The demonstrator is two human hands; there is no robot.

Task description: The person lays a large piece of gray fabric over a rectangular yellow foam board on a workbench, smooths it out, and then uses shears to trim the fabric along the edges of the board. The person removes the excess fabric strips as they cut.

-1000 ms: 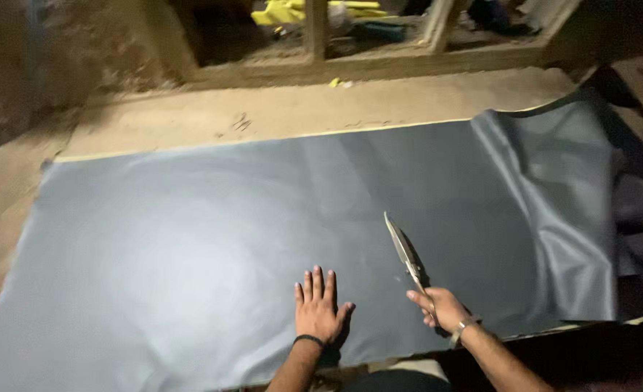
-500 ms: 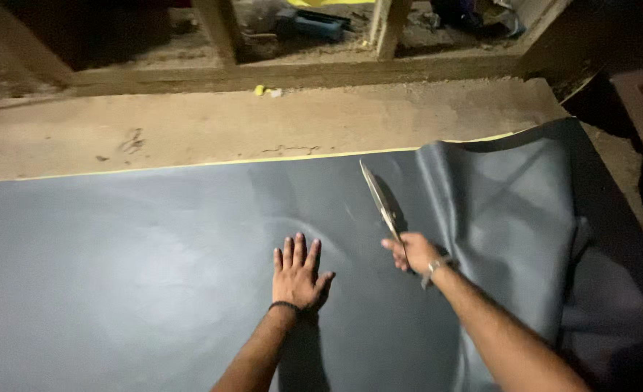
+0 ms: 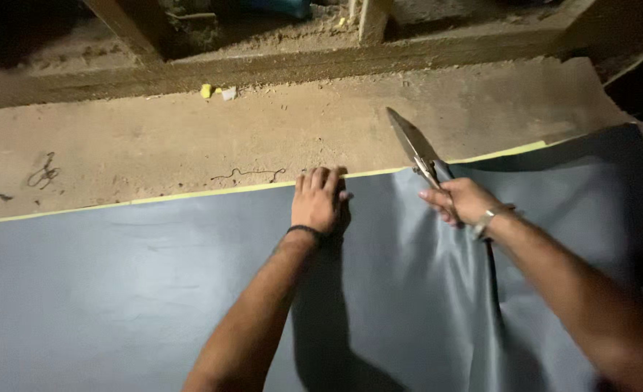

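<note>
The grey sheet (image 3: 154, 290) lies spread on the floor (image 3: 154, 145), pinned at its far edge by the left hand (image 3: 319, 203), fingers curled. Shears (image 3: 413, 145), gripped in the right hand (image 3: 463, 199), have apparently finished the cut; the severed piece needs drawing aside.

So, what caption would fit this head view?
Left hand presses a grey sheet's far edge while the right hand holds large shears.

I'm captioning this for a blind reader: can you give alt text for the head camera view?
A person's left hand presses the far edge of a large grey sheet spread on a dusty floor, while the right hand holds large shears, blades pointing away, at that edge. A slit runs through the sheet below the right wrist.
</note>
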